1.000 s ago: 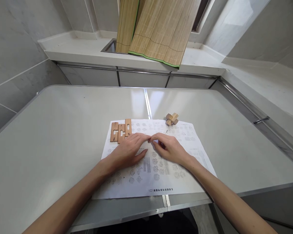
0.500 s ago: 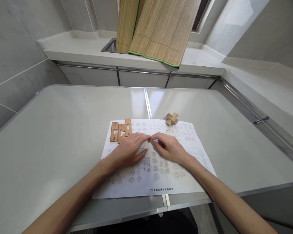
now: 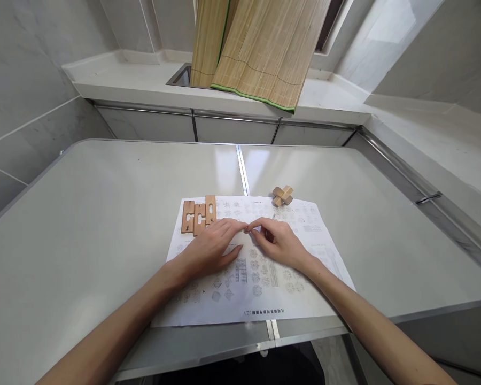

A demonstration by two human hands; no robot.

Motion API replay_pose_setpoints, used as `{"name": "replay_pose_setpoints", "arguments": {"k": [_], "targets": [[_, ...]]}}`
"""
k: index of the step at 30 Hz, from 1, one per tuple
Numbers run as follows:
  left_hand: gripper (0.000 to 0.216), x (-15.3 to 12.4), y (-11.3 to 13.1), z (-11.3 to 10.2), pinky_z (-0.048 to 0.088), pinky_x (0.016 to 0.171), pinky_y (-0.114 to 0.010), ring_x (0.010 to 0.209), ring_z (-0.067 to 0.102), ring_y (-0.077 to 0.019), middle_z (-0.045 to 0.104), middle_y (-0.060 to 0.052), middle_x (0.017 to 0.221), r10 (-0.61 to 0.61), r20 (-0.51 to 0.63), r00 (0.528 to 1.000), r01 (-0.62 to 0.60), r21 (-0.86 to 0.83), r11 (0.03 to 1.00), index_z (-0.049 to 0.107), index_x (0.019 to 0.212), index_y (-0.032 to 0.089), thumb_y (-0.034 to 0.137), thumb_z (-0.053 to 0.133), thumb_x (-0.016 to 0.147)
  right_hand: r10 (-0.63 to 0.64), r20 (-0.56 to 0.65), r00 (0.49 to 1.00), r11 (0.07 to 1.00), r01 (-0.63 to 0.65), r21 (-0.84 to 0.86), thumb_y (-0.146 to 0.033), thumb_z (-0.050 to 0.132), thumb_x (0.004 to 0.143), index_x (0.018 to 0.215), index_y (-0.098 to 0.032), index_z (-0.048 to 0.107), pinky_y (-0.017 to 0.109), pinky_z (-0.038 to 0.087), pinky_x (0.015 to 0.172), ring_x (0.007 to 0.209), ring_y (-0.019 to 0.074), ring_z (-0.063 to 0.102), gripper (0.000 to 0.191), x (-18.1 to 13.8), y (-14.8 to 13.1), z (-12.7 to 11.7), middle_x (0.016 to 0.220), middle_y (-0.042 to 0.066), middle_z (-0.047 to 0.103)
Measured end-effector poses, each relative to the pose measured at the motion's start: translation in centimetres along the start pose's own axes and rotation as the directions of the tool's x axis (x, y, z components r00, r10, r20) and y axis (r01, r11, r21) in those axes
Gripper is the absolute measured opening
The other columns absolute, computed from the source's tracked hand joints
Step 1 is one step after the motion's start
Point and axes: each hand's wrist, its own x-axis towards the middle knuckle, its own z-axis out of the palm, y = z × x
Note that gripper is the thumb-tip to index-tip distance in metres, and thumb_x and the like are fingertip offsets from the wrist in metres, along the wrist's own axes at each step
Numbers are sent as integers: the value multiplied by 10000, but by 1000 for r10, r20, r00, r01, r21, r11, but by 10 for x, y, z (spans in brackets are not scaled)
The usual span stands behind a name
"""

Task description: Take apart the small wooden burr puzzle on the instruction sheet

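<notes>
A printed paper sheet (image 3: 288, 289) with small diagrams lies on the table's near edge. My left hand (image 3: 210, 248) rests flat on it, fingers stretched out and together. My right hand (image 3: 278, 243) lies on the sheet too, its fingers curled so the tips meet the left hand's fingertips in the middle. I cannot make out anything between them. Three flat notched wooden pieces (image 3: 198, 215) lie side by side at the sheet's far left corner, just beyond my left hand. An assembled wooden cross puzzle (image 3: 282, 195) sits at the sheet's far edge.
The pale table (image 3: 84, 224) has a seam down its middle. A white ledge (image 3: 144, 85) runs behind it, with rolled bamboo mats (image 3: 260, 48) leaning over a recessed sink. A metal rail (image 3: 420, 187) lines the right side.
My right hand has shifted very slightly towards the left hand. Everything else is as before.
</notes>
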Motion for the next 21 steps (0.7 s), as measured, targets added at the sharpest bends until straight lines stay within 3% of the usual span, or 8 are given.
{"name": "replay_pose_setpoints", "arguments": {"k": [8, 13, 21], "targets": [[414, -1, 0, 1, 516, 1045, -480, 1240, 605, -264, 652, -88, 1301, -3, -8, 1000, 3, 6, 1000, 487, 1397, 242, 221, 527, 986, 138, -70, 988, 974, -123, 191, -355, 527, 1012, 1009, -240, 690, 285, 394, 525, 522, 125, 460, 200, 3, 2, -3, 717, -2, 669], [386, -2, -1, 2, 508, 1055, -482, 1241, 599, -263, 648, -92, 1301, -10, 9, 1000, 10, 36, 999, 488, 1387, 232, 241, 515, 1002, 294, -82, 952, 862, -227, 453, -480, 566, 988, 1044, -228, 626, 270, 411, 501, 520, 103, 471, 266, 7, 4, -7, 953, 51, 745], [386, -2, 0, 1, 512, 1045, -478, 1243, 601, -269, 655, -95, 1292, -7, -13, 1000, 7, 37, 999, 501, 1381, 230, 240, 521, 995, 429, -96, 898, 688, -256, 679, -613, 585, 944, 1017, -230, 601, 258, 349, 433, 471, 84, 426, 390, 13, 11, -15, 922, 37, 725]]}}
